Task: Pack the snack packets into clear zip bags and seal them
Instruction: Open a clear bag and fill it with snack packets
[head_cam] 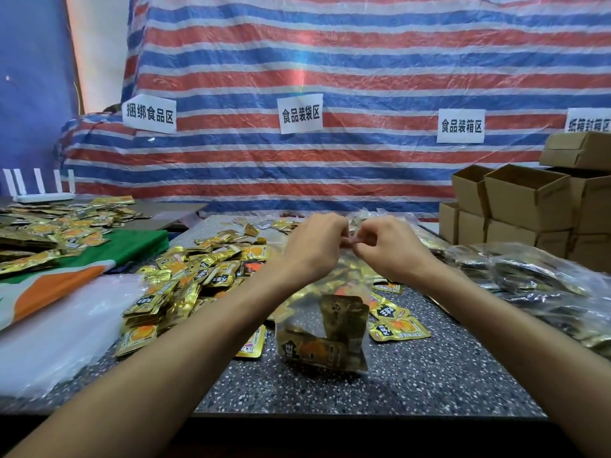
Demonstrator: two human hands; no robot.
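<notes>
A clear zip bag (pixel 334 285) hangs upright over the speckled table (pixel 413 385), its bottom resting on the top with a few gold snack packets (pixel 327 338) inside. My left hand (pixel 310 246) and my right hand (pixel 386 246) pinch the bag's top edge side by side, fingertips nearly touching. A heap of loose gold packets (pixel 185 276) lies left of the bag. More gold packets (pixel 396 325) lie just right of it.
A stack of empty clear bags (pixel 59 328) lies at the front left beside a green and orange cloth (pixel 82 266). Filled bags (pixel 542 285) pile up at the right. Open cardboard boxes (pixel 525 206) stand at the back right. A striped tarp with paper labels hangs behind.
</notes>
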